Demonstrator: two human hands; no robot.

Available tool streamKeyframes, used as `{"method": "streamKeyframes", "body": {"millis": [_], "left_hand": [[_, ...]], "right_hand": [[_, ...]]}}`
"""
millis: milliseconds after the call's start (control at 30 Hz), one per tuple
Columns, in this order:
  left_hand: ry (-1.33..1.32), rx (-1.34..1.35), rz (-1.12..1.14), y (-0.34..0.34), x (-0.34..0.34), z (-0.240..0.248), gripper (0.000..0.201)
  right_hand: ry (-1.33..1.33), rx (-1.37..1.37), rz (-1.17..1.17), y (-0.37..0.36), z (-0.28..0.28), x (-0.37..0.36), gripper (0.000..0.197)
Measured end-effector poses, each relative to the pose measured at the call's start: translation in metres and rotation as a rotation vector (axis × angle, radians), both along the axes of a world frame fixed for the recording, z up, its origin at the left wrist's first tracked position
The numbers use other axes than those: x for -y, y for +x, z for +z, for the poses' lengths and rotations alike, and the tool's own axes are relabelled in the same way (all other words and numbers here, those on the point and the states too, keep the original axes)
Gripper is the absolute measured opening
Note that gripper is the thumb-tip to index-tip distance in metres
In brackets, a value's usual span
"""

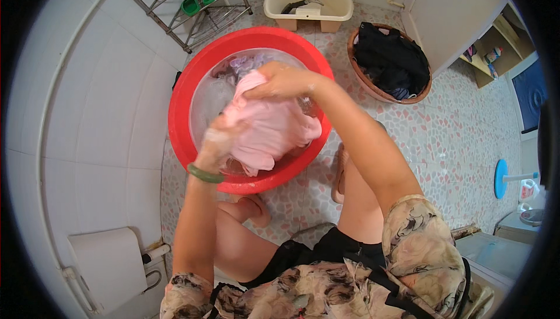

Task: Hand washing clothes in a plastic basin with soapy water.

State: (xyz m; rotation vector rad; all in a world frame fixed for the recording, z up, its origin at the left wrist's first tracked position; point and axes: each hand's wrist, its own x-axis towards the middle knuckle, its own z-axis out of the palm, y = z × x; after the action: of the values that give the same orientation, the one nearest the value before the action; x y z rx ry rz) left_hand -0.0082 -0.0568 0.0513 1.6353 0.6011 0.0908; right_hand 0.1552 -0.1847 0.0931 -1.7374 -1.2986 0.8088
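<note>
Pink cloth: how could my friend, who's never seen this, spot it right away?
Find the big red tub on the floor. Inside its rim, the left hand and right hand hold the pink cloth. It's plain pale pink, unlike the purplish cloth just beyond it.

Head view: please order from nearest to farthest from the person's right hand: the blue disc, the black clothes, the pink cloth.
1. Pink cloth: in the right hand, over the red basin.
2. Black clothes: in the brown tub, right of the basin.
3. Blue disc: at the far right.
</note>
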Motion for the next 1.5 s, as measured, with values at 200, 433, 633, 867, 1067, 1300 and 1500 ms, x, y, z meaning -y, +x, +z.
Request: {"method": "streamKeyframes", "body": {"millis": [200,433,633,867,1067,1300,1500], "left_hand": [[-0.349,0.352,0.064,-0.017,-0.026,0.046,0.025],[-0.388,0.364,0.083,-0.027,-0.038,0.047,0.025],[-0.367,0.461,0.094,-0.036,-0.044,0.052,0.027],[-0.572,0.725,0.182,-0.016,-0.03,0.047,0.039],[-1.264,0.636,-0.214,0.003,-0.04,-0.025,0.032],[-0.974,0.283,0.36,0.047,0.035,-0.024,0.026],[-0.234,0.568,0.061,0.006,-0.009,-0.068,0.026]], "right_hand": [[-0.036,-0.276,-0.05,0.037,-0.019,0.031,0.023],[-0.044,-0.31,-0.055,0.052,-0.021,0.038,0.021],[-0.114,0.144,-0.061,0.051,-0.043,0.029,0.03],[0.531,-0.43,-0.207,0.009,-0.023,0.004,0.023],[0.741,0.355,0.002,-0.131,-0.018,-0.044,0.008],[0.535,0.3,-0.689,-0.039,-0.063,-0.063,0.014],[0.688,0.455,-0.477,-0.111,-0.045,-0.059,0.023]]}}
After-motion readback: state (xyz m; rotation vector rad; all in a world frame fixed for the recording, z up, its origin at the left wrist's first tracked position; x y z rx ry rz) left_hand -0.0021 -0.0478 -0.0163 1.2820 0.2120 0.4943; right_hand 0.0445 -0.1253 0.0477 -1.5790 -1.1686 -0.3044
